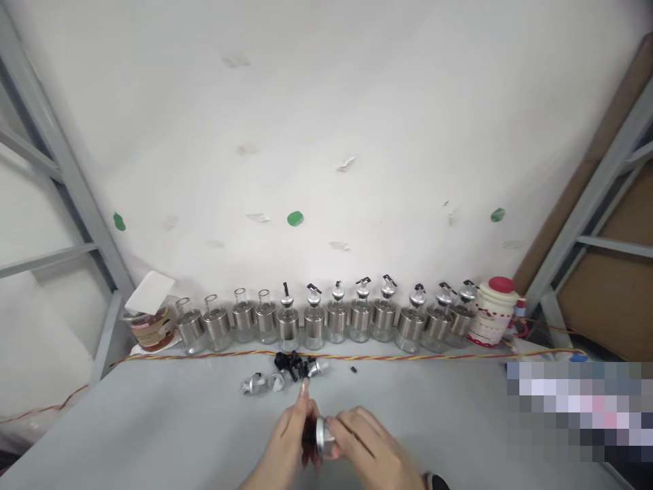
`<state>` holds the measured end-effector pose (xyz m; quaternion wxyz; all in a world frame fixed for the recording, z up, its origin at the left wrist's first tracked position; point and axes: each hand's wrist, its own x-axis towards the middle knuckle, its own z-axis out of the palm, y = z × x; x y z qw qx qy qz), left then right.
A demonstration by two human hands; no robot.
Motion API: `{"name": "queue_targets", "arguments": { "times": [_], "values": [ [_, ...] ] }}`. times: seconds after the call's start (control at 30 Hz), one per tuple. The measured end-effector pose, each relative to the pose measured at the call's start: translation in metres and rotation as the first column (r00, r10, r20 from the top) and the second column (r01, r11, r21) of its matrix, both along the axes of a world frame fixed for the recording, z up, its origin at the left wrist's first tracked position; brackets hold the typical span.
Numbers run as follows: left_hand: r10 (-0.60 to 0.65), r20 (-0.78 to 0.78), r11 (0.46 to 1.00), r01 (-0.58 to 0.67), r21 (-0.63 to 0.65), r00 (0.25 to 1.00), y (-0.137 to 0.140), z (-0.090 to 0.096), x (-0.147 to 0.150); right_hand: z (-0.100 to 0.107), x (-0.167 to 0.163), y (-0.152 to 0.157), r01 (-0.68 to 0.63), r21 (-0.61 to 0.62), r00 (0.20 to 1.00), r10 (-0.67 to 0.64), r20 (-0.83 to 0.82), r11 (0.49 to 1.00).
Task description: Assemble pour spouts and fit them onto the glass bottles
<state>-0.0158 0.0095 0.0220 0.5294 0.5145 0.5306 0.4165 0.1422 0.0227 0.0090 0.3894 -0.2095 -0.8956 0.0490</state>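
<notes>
Silver-collared fitting (320, 437), a single piece with a dark end, is held between two bare hands low over a gray surface (168, 435). The left hand (288, 429) has its fingers curled around the dark end, thumb extended away from the wearer (some fingertips are hidden behind the piece). The right hand (375, 446) pinches the opposite side of the collar, its fingers bent and drawn close together, with a dark band at the wrist.

Just beyond the hands lie three loose silver-topped pieces, two left of a black heap (288, 365) and one at its right edge; the heap's small parts overlap too much to count. One black bit (354, 369) sits apart to the right.

Behind a twisted red-and-yellow cord (388, 356), twelve glass bottles with metal sleeves stand upright in a row: four open-necked bottles (215, 321) at the left, eight stoppered bottles (360, 320) to their right. One jar (149, 331) flanks the left end, one red-topped mug (488, 313) the right. Three green patches mark the white wall (377, 102) behind.
</notes>
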Motion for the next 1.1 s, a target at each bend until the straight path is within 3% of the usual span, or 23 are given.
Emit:
{"name": "queue_targets", "arguments": {
  "times": [0.1, 0.2, 0.3, 0.37, 0.5, 0.6, 0.7, 1.0, 1.1],
  "values": [
    [0.051, 0.13, 0.996, -0.04, -0.085, 0.99, 0.003, -0.004, -0.001, 0.001, 0.001, 0.001, -0.01, 0.027, 0.999, 0.009, 0.037, 1.0],
    [0.099, 0.176, 0.994, -0.088, -0.071, 0.979, 0.004, -0.008, -0.002, 0.001, -0.003, 0.001, 0.015, -0.103, 1.0, -0.016, -0.011, 0.995],
    [0.066, 0.189, 0.998, -0.06, -0.036, 0.98, 0.002, -0.01, -0.003, 0.001, -0.008, 0.0, 0.013, -0.267, 0.993, -0.043, -0.107, 0.964],
    [0.017, 0.205, 1.0, -0.012, -0.025, 0.979, 0.001, -0.011, -0.003, 0.0, -0.011, -0.001, 0.011, -0.437, 0.982, -0.093, -0.167, 0.899],
    [-0.033, 0.235, 0.998, 0.043, -0.04, 0.971, 0.004, -0.014, -0.002, -0.002, -0.015, -0.002, 0.012, -0.729, 0.947, -0.242, -0.211, 0.685],
    [-0.02, 0.26, 0.997, 0.039, -0.069, 0.965, 0.005, -0.014, 0.0, -0.004, -0.017, -0.001, -0.063, -0.824, 0.92, -0.287, -0.266, 0.563],
    [0.005, 0.263, 0.997, 0.015, -0.076, 0.965, 0.004, -0.012, 0.001, -0.005, -0.018, 0.0, -0.122, -0.863, 0.898, -0.316, -0.306, 0.49],
    [0.003, 0.282, 0.996, 0.022, -0.085, 0.959, 0.006, -0.015, 0.002, -0.005, -0.019, 0.001, -0.183, -0.885, 0.89, -0.311, -0.335, 0.427],
    [-0.002, 0.271, 0.998, 0.018, -0.057, 0.963, 0.005, -0.018, 0.003, -0.007, -0.018, 0.002, -0.139, -0.872, 0.904, -0.299, -0.305, 0.469]
  ]
}}
